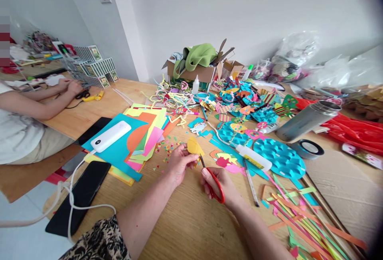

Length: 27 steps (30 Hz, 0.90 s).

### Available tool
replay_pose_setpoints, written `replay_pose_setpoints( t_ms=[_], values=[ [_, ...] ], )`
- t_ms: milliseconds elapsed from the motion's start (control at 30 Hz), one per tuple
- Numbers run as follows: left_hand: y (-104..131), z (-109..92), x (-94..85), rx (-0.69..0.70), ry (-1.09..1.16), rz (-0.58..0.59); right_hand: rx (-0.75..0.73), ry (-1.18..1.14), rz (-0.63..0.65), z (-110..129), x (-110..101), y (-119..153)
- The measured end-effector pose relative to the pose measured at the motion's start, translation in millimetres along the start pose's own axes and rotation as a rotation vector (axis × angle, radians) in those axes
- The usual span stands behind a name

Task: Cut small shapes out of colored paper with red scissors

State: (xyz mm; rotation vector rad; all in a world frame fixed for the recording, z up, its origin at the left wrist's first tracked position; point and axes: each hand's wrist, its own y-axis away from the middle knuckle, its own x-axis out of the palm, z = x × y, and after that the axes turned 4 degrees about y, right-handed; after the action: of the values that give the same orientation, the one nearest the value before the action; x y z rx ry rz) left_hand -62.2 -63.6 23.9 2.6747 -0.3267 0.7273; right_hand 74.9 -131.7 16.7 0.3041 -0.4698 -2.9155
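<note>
My left hand (180, 163) pinches a small yellow paper piece (194, 146) above the wooden table. Red-handled scissors (216, 184) are gripped in my right hand (221, 186), their dark blades touching the lower right edge of the yellow paper. Small coloured paper scraps (164, 148) lie scattered just beyond my left hand. Right of the blades are red, yellow and pink paper cutouts (227, 161), with a white glue bottle (255, 157) beside them. A pen (251, 182) lies to the right of my right hand.
Coloured paper sheets (116, 144) lie at left under a white power bank (110, 136), near a black phone (79, 198). Blue paper discs (279, 158), a metal bottle (308, 120), tape (307, 148) and paper strips (299, 216) are at right. Another person's hands (70, 86) rest far left.
</note>
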Motion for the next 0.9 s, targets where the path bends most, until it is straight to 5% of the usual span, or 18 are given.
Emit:
replay_pose_setpoints(
  t_ms=[333, 900],
  values=[
    [0.1, -0.7, -0.9, -0.067, 0.0, 0.003, -0.027, 0.001, 0.031, 3.9, -2.9, 1.3],
    [0.2, 3.6, -0.9, 0.016, -0.074, 0.003, -0.013, 0.008, 0.026, 6.7, -1.8, 1.1]
  ],
)
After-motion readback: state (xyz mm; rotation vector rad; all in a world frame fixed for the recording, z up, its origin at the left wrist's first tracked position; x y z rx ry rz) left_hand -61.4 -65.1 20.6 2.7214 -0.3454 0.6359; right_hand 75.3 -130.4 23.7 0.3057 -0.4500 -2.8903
